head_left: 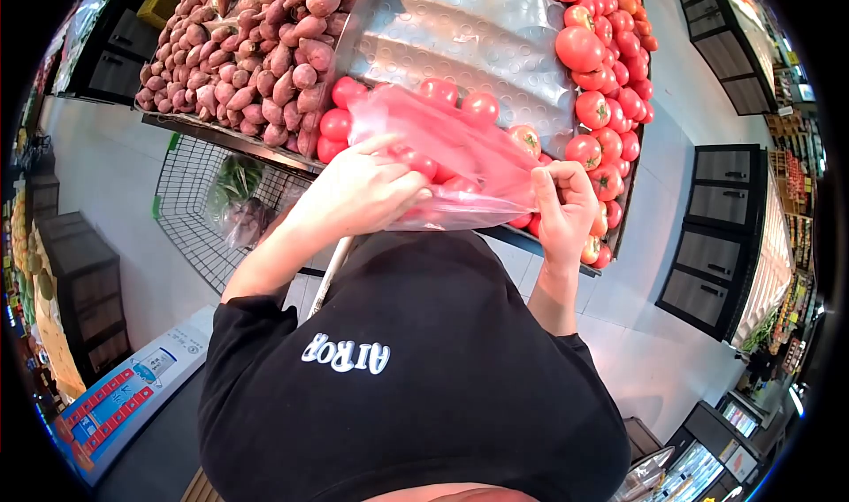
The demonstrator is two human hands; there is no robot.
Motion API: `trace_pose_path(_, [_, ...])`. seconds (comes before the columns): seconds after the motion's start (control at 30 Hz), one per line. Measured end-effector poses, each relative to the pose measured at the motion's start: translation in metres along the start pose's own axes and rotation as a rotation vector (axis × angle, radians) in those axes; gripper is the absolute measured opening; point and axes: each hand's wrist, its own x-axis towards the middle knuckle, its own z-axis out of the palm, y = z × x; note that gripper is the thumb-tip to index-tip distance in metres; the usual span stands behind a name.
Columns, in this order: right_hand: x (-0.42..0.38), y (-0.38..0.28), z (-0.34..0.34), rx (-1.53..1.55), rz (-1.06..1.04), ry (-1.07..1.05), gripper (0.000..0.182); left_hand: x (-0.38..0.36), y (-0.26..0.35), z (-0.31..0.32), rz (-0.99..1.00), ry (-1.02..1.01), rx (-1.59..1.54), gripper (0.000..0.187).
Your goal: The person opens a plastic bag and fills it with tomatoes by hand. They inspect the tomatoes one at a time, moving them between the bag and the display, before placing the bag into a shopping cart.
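Observation:
A thin, translucent pink plastic bag (478, 161) stretches between my two hands above the near edge of the tomato display. My left hand (376, 188) has its fingers curled against the bag's left side, gripping the film. At the bag's right end, my right hand (566, 203) pinches the edge between thumb and fingers. Red shapes of tomatoes show through the plastic; whether they lie inside it or behind it I cannot tell. Loose tomatoes (480, 106) sit just beyond the bag, and others (334, 124) lie next to my left fingers.
Sweet potatoes (256, 60) are heaped in the left bin. More tomatoes (606, 113) line the right side of a bare, dimpled liner (460, 33). A wire shopping cart (186, 188) holding bagged greens (237, 183) stands at my left. Dark cabinets (716, 237) stand to the right.

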Motion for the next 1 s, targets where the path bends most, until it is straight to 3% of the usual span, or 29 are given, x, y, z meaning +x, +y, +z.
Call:
trace_pose_path(0.03, [0.000, 0.001, -0.001, -0.026, 0.006, -0.010, 0.010, -0.005, -0.005, 0.004, -0.051, -0.178, 0.015, 0.016])
trace_pose_path(0.13, [0.000, 0.013, -0.005, -0.122, -0.006, -0.016, 0.009, -0.017, -0.009, 0.016, -0.048, 0.057, -0.080, 0.020])
trace_pose_path(0.27, [-0.005, 0.020, -0.004, -0.442, -0.088, -0.060, 0.009, -0.040, -0.015, 0.051, -0.149, 0.165, -0.079, 0.026])
trace_pose_path(0.37, [-0.007, 0.016, 0.004, -0.600, -0.142, -0.088, 0.010, -0.034, -0.004, 0.047, -0.630, -0.175, -0.046, 0.040])
trace_pose_path(0.47, [-0.006, 0.008, 0.014, -0.806, -0.270, -0.111, 0.017, -0.033, -0.007, 0.046, -0.441, 0.096, -0.095, 0.048])
trace_pose_path(0.53, [-0.002, -0.015, 0.035, -0.950, -0.417, -0.117, 0.022, -0.027, -0.010, 0.050, -0.399, 0.059, -0.037, 0.062])
trace_pose_path(0.57, [-0.004, -0.007, 0.041, -0.865, -0.603, -0.144, 0.028, -0.023, -0.012, 0.053, -0.376, 0.041, -0.006, 0.070])
trace_pose_path(0.63, [-0.002, -0.011, 0.065, -0.710, -0.680, -0.384, 0.024, -0.018, -0.013, 0.059, -0.369, -0.009, -0.020, 0.093])
trace_pose_path(0.67, [0.002, -0.009, 0.073, -0.640, -0.704, -0.521, 0.023, -0.019, -0.016, 0.064, -0.317, 0.031, 0.005, 0.093])
trace_pose_path(0.73, [0.009, 0.016, 0.082, -0.673, -0.625, -0.584, 0.026, -0.019, -0.021, 0.068, -0.214, 0.114, 0.054, 0.094])
trace_pose_path(0.77, [0.010, 0.028, 0.084, -0.688, -0.584, -0.618, 0.027, -0.020, -0.024, 0.064, -0.214, 0.050, 0.055, 0.090])
trace_pose_path(0.87, [0.018, 0.041, 0.078, -0.976, -0.423, -0.458, 0.035, -0.019, -0.033, 0.065, -0.285, 0.068, -0.103, 0.080])
trace_pose_path(0.9, [0.019, 0.043, 0.073, -1.037, -0.346, -0.454, 0.051, -0.017, -0.030, 0.054, -0.348, 0.150, -0.188, 0.067])
trace_pose_path(1.0, [0.019, 0.040, 0.067, -1.160, -0.344, -0.471, 0.063, -0.017, -0.037, 0.048, -0.491, 0.081, -0.271, 0.066])
